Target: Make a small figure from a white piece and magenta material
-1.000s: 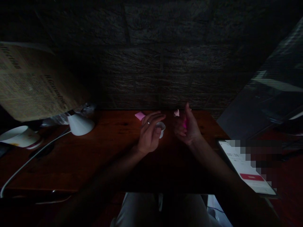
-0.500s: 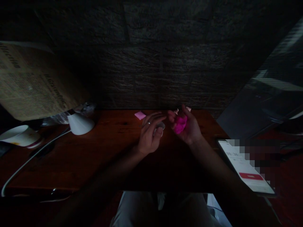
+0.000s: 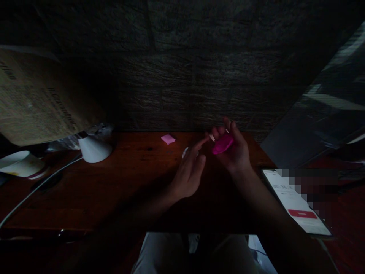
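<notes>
A bright magenta lump point(image 3: 222, 144), soft and clay-like, lies flattened and elongated in the palm of my right hand point(image 3: 238, 152). That palm is turned up, with the fingers curled about the lump. My left hand point(image 3: 189, 175) holds nothing; its fingers are straight and point toward the lump, the thumb standing apart. The fingertips come close to the lump, and I cannot tell whether they touch it. Behind the left hand, a small white round thing point(image 3: 185, 152) is partly hidden. Farther back on the table lies a pink, square piece point(image 3: 168, 139).
Pale scraps point(image 3: 211, 137) show behind my right fingers. On the wooden table point(image 3: 137, 167), a white cone-shaped stand point(image 3: 95, 150) with a cable, a paper cup point(image 3: 21, 163) and a printed paper bag point(image 3: 37, 99) are at left. A lit phone point(image 3: 293, 201) lies at right. A brick wall rises behind.
My left hand has dropped slightly and moved right, its fingers straightening and uncovering part of the white thing. My right hand has shifted right and up, and the lump looks longer and flatter.
</notes>
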{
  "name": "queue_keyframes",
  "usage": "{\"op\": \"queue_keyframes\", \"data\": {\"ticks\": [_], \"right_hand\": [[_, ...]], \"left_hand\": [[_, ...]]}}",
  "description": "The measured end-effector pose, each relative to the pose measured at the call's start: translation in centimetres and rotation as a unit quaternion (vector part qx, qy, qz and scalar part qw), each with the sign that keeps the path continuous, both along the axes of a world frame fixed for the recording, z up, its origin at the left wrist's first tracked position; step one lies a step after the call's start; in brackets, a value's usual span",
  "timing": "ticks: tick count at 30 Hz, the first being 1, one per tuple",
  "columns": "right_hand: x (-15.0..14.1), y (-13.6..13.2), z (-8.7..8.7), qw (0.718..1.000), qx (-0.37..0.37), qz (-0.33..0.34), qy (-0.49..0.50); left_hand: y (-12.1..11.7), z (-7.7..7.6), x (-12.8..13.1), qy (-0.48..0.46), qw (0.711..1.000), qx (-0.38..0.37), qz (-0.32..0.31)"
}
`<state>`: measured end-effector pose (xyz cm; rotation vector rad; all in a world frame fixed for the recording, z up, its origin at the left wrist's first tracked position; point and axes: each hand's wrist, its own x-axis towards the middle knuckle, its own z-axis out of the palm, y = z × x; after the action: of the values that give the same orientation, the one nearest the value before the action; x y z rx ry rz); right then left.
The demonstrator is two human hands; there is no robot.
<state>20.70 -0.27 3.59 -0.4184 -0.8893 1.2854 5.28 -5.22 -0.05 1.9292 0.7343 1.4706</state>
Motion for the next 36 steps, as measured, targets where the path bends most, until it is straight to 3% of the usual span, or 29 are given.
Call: {"op": "queue_keyframes", "data": {"ticks": [3,6,11,15,19,25,30,36], "right_hand": [[-0.3,-0.2,0.0,0.997,0.037,-0.030,-0.058],[-1.5,-0.9,-0.4,0.992,0.064,-0.039,-0.105],[-4.3,-2.8,-1.5,0.982,0.108,-0.007,-0.153],[-4.9,-3.3,-1.8,0.961,0.104,-0.117,-0.229],[-4.1,-2.7,-1.5,0.970,0.063,-0.147,-0.185],[-4.6,-2.8,-1.6,0.986,0.061,-0.111,-0.108],[-6.2,-4.0,-2.0,0.966,0.087,-0.105,-0.221],[-6.2,-4.6,-1.6,0.950,0.090,-0.122,-0.272]], "left_hand": [[0.2,-0.3,1.5,-0.126,0.979,-0.136,-0.087],[0.3,0.4,2.3,-0.192,0.943,-0.220,-0.156],[0.3,2.6,1.4,-0.322,0.907,-0.242,-0.124],[0.6,3.3,0.5,-0.400,0.872,-0.264,-0.101],[0.4,3.6,0.8,-0.439,0.843,-0.292,-0.107],[-0.2,3.8,1.4,-0.461,0.803,-0.363,-0.105],[0.0,3.4,1.4,-0.472,0.804,-0.353,-0.078],[0.4,2.2,1.9,-0.417,0.841,-0.337,-0.074]]}}
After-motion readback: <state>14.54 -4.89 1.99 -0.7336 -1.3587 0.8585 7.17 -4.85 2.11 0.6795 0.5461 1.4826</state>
